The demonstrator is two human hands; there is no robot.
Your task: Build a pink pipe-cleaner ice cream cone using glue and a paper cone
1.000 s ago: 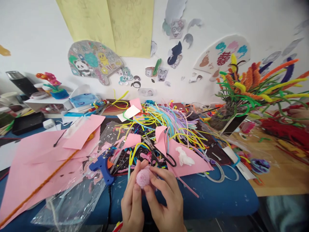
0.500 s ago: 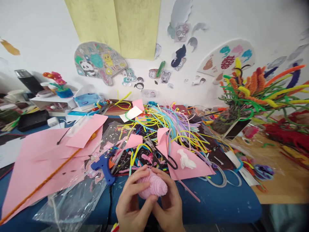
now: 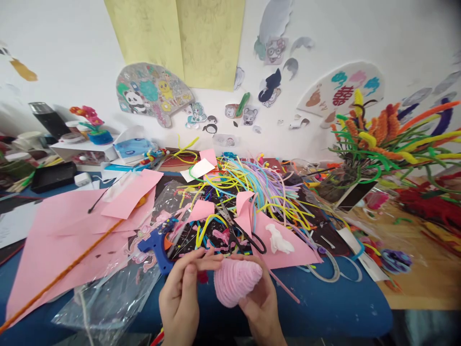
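Right hand [image 3: 261,300] grip clamped under pink coiled cone [image 3: 236,283] above bench [image 3: 324,298] front edge; left hand [image 3: 180,293] fingers loose, touching its tip. Shaping step, seemingly; next calls for gentle pinching.

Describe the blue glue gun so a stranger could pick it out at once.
On the blue table, look just beyond the left hand, beside the pink paper sheets. The glue gun lies there, the only solid blue pistol-shaped tool, with an orange trigger, unlike the thin pipe cleaners nearby.
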